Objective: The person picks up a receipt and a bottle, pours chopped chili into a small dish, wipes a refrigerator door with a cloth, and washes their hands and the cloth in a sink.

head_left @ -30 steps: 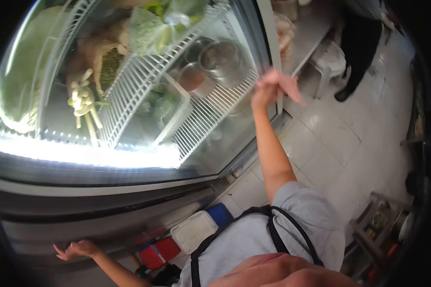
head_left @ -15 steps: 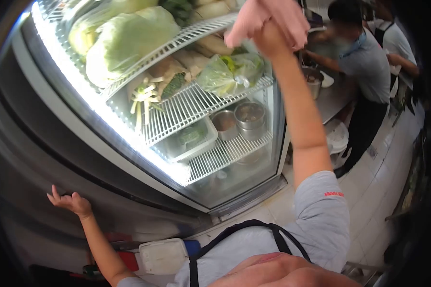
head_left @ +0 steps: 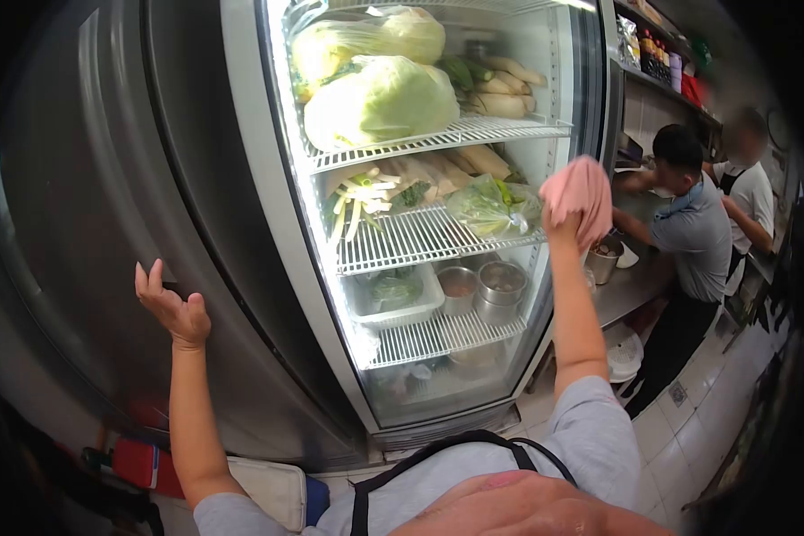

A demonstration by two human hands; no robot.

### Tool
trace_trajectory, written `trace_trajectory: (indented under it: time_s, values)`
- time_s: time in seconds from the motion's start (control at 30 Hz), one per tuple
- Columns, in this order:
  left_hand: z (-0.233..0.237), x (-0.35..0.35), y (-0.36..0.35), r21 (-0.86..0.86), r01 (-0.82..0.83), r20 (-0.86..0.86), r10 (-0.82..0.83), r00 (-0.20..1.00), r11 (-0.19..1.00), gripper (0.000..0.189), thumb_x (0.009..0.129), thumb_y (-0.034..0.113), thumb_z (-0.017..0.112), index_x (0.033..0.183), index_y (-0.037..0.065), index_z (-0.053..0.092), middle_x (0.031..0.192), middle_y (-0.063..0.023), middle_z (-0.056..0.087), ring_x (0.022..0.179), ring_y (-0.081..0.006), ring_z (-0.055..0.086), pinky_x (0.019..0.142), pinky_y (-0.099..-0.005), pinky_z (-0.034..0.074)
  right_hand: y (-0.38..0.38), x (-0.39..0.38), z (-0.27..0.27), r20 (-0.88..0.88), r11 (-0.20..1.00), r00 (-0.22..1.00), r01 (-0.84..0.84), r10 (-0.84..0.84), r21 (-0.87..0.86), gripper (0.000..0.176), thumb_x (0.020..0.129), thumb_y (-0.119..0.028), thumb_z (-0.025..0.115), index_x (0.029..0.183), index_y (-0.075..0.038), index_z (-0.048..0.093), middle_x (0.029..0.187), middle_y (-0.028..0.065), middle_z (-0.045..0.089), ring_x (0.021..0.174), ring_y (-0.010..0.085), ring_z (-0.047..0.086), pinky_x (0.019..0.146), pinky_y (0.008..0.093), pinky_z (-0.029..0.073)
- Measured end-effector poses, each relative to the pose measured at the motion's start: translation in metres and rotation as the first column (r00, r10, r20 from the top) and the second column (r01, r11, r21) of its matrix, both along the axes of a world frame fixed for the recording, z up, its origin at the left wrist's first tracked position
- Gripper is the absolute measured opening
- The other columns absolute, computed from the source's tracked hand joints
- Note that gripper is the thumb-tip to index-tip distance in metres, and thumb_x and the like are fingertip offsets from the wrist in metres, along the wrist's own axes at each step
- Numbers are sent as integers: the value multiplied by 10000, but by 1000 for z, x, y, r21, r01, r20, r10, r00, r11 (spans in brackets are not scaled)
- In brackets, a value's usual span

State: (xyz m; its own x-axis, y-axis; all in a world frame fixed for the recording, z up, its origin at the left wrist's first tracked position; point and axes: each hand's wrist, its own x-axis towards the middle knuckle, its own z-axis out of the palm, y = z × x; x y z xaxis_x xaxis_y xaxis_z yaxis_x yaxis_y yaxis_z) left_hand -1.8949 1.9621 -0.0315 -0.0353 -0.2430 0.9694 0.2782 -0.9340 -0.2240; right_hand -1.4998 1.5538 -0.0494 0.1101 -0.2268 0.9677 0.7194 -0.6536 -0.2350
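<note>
My right hand [head_left: 564, 227] grips a pink cloth [head_left: 581, 192], which bunches up over the fingers in front of the right side of a glass-fronted fridge [head_left: 433, 413]. On the left, my left hand [head_left: 177, 308] is raised with its fingers spread and holds nothing, close by a dark steel cabinet door [head_left: 71, 223]. Lit shelves inside the fridge carry bagged cabbages [head_left: 380, 103], white radishes [head_left: 505, 94], scallion stalks [head_left: 364, 198] and a bag of greens [head_left: 491, 207]. Lower down are a white tub [head_left: 397, 299] and several metal pots [head_left: 502, 286].
Two people in grey and white shirts stand at a steel counter [head_left: 630, 290] on the right, a metal pot [head_left: 605, 259] on it. A shelf with bottles [head_left: 655, 58] hangs above. Red and white containers [head_left: 272, 489] sit on the floor at lower left.
My right hand with the pink cloth has come down from the top of the fridge to about the middle shelf. My left hand is higher in view, and the view has turned.
</note>
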Motion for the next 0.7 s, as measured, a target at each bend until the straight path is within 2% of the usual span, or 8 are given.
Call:
trace_trajectory:
  time_s: [0.13,0.3,0.33,0.43,0.5,0.53,0.57,0.7]
  values:
    - [1,1,-4,-23,-1,4,1,1000,1000,623,788,485,343,1154,-19,349,1195,-235,307,1073,-329,311,907,-407,224,-12,-6,122,175,995,982,77,-66,-58,283,819,-283,448,971,-62,538,949,144,554,920,291,504,788,369,405]
    - [2,1,-6,-29,25,40,-23,999,999,643,759,522,381,1145,8,382,1174,-217,344,1069,-332,334,904,-406,242,134,-95,186,210,712,693,-599,690,-366,327,707,-297,561,963,-96,535,997,102,530,982,296,455,874,467,308]
    - [3,0,-7,-27,24,54,-23,998,999,629,761,520,379,1136,15,395,1162,-204,365,1065,-323,346,900,-398,248,164,-137,178,547,916,833,150,87,-373,353,675,-300,583,962,-100,540,1003,108,524,996,318,439,880,516,273]
    - [1,-7,-11,-55,6,46,-3,999,998,545,686,371,509,1116,54,404,1149,-177,383,1069,-326,347,886,-413,267,233,-218,107,339,789,823,-198,457,-582,481,654,-318,547,1070,-78,506,1142,135,453,1151,363,277,944,541,123]
    - [-17,-14,-10,-126,45,20,-43,999,991,589,669,341,535,1143,43,351,1186,-192,320,1080,-351,323,909,-436,248,257,-204,91,299,572,798,-69,523,-818,358,749,-210,499,1070,-53,492,1022,112,520,1009,334,437,867,436,319]
    - [-37,-19,-14,-187,71,23,-68,997,980,605,676,344,531,1153,29,333,1192,-205,303,1084,-362,310,916,-440,239,266,-202,95,281,585,687,-256,670,-770,273,776,-152,481,1028,-51,509,908,98,546,893,256,506,756,360,402]
    - [-55,-24,-13,-237,106,35,-100,994,966,622,682,347,527,1163,15,316,1198,-218,285,1089,-374,296,924,-444,230,253,-222,117,-242,366,812,-477,531,-799,228,785,-164,488,985,-62,524,856,92,550,872,223,510,750,330,403]
    - [-165,-45,-25,-573,75,60,-50,997,816,612,727,320,503,1192,-5,276,1227,-245,234,1099,-389,276,935,-446,216,265,-173,244,352,703,933,198,79,-683,322,806,-386,431,978,-127,519,890,62,543,843,163,519,714,297,401]
